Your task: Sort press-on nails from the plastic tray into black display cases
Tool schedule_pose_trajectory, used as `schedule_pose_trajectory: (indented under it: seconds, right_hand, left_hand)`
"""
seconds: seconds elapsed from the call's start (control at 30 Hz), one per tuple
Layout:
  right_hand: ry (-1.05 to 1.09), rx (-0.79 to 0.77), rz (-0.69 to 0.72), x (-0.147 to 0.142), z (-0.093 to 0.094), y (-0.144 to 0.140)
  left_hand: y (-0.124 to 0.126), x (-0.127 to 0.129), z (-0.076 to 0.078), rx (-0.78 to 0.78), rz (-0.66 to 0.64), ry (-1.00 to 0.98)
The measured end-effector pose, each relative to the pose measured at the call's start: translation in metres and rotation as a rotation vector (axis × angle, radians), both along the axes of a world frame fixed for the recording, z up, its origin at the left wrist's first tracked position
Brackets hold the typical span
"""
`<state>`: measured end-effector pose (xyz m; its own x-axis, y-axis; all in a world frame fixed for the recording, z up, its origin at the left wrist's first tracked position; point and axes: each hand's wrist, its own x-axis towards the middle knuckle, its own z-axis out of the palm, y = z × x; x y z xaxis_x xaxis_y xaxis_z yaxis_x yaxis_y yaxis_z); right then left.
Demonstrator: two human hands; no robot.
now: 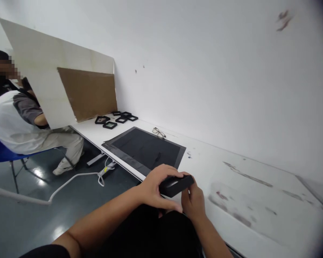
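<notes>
Both my hands hold a small flat black box (176, 185) just above the near edge of the white table (231, 179). My left hand (155, 190) wraps over its left end from above. My right hand (193, 201) pinches its right end from below. The box is tilted, with its right end higher. A black mat (145, 148) lies on the table just beyond my hands.
Glasses (158, 133) lie behind the mat near the wall. Several small black frames (115, 120) sit further left by a leaning cardboard sheet (88, 93). A person (21, 122) sits on a blue chair at left. A white cable (78, 177) runs across the dark floor.
</notes>
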<state>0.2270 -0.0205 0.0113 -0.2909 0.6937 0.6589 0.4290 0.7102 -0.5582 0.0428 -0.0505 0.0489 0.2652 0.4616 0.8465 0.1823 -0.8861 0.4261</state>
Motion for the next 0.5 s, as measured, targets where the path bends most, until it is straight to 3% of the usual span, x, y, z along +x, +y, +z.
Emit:
schedule_pose_trajectory:
  seconds: [0.1,0.2,0.33,0.4,0.5]
  right_hand:
    - [0.030,-0.012,0.003,-0.008,0.031,-0.028]
    - [0.054,-0.004,0.012,-0.008,0.079,-0.056]
    - [0.140,0.060,0.046,-0.007,0.136,-0.096]
    - [0.203,0.101,0.062,-0.012,0.149,-0.113]
    - [0.308,0.128,0.098,-0.026,0.149,-0.128]
  left_hand:
    - [-0.017,-0.015,0.025,-0.057,-0.085,0.156]
    - [-0.037,-0.023,0.055,-0.234,-0.285,0.222]
    - [-0.073,-0.024,0.097,-0.132,-0.356,0.218]
    - [-0.091,-0.023,0.111,-0.113,-0.374,0.171]
    - [-0.110,-0.023,0.120,-0.095,-0.337,0.134]
